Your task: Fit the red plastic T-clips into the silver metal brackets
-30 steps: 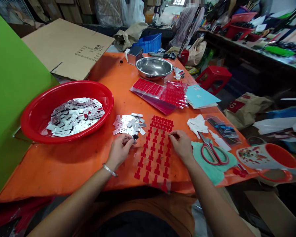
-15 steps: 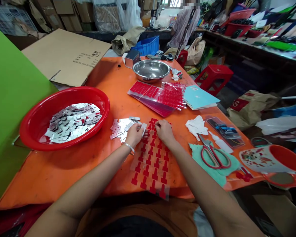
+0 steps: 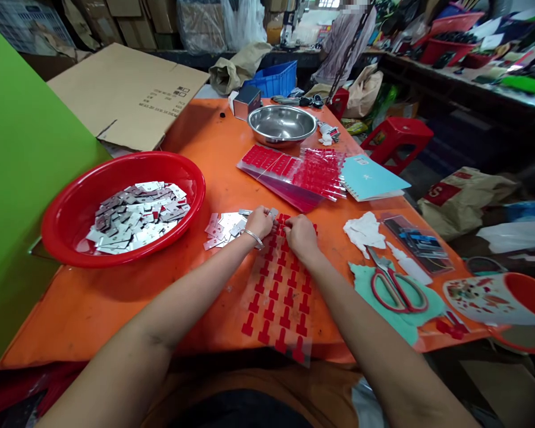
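Observation:
A clear sheet of red T-shaped stickers (image 3: 273,290) lies lengthwise in front of me on the orange table. My left hand (image 3: 259,223), with a bracelet at the wrist, is closed on a small metal plate (image 3: 273,213) over the sheet's far left edge. Just to its right, my right hand (image 3: 302,236) is pinched closed over the far end of the stickers; anything in its fingertips is too hidden to make out. Left of my left hand lies a loose pile of metal plates (image 3: 225,229). More plates fill part of a red basin (image 3: 191,208).
Beyond the sheet are stacked red sticker sheets (image 3: 289,172), a steel bowl (image 3: 282,125) and a light-blue notebook (image 3: 374,178). Scissors (image 3: 395,288) on a green cloth, crumpled tissue (image 3: 363,232) and a mug (image 3: 477,297) lie right. A person stands at the back.
My left hand has moved from beside the pile toward the right hand, carrying the metal plate. The right hand stays pinched over the sheet. The whole view has shifted slightly.

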The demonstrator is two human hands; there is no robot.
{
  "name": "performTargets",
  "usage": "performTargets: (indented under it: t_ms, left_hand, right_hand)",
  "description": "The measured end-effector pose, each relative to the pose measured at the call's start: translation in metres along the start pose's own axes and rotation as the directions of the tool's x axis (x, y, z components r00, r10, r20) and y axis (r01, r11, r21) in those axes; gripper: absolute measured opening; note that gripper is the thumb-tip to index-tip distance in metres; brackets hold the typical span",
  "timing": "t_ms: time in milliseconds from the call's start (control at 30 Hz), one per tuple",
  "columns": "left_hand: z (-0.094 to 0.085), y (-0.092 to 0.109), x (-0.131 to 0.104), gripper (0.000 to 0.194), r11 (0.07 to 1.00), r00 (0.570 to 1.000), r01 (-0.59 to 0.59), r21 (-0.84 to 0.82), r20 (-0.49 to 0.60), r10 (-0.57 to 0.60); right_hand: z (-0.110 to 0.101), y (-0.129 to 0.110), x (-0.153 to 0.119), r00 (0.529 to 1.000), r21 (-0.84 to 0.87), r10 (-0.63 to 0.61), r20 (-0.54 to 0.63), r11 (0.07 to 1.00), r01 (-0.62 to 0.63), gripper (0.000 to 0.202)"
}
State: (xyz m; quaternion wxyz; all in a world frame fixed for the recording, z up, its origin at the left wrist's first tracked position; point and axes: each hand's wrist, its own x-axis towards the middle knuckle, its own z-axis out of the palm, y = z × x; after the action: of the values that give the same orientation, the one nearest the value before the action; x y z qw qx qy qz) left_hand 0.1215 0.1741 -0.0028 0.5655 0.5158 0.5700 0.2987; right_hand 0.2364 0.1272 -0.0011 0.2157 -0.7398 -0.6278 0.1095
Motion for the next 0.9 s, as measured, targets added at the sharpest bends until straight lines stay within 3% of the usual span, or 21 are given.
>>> performTargets:
  t_ms: [233,433,500,600,700,800,900]
  left_hand:
    - [0.000,0.001,0.004,0.009,0.996,1.000,-0.027,0.090,-0.003,0.027]
    - [0.001,0.006,-0.006,0.003,0.992,0.999,-0.035,0.118,-0.006,0.036]
    - [0.002,0.009,-0.009,0.003,0.994,0.999,-0.030,0.108,-0.007,0.031]
    - [0.001,0.014,-0.013,0.006,0.997,0.999,-0.035,0.071,-0.018,0.037]
    - [-0.004,0.019,-0.026,0.006,0.997,0.996,-0.081,0.012,-0.036,0.081]
    - [-0.014,0.017,-0.053,0.005,0.979,0.999,-0.047,-0.196,0.016,0.051]
    - [-0.026,0.004,-0.089,0.009,0.891,0.991,0.090,-0.446,0.128,-0.036]
  right_hand:
    - [0.004,-0.001,-0.005,0.997,0.083,0.000,-0.075,0.997,0.006,0.017]
    - [-0.004,0.008,-0.007,0.995,0.268,0.033,-0.095,0.964,-0.007,0.009]
    - [-0.008,0.011,-0.010,0.992,0.422,0.085,-0.092,0.906,-0.039,0.009]
    - [-0.013,0.013,-0.016,0.977,0.672,0.195,-0.082,0.735,-0.090,0.011]
    - [-0.018,0.009,-0.027,0.969,0.783,0.239,-0.062,0.613,-0.101,0.020]
    - [-0.023,-0.001,-0.048,0.974,0.847,0.225,0.001,0.518,-0.121,0.025]
    - [-0.026,-0.014,-0.072,0.980,0.862,0.191,0.045,0.488,-0.135,0.026]
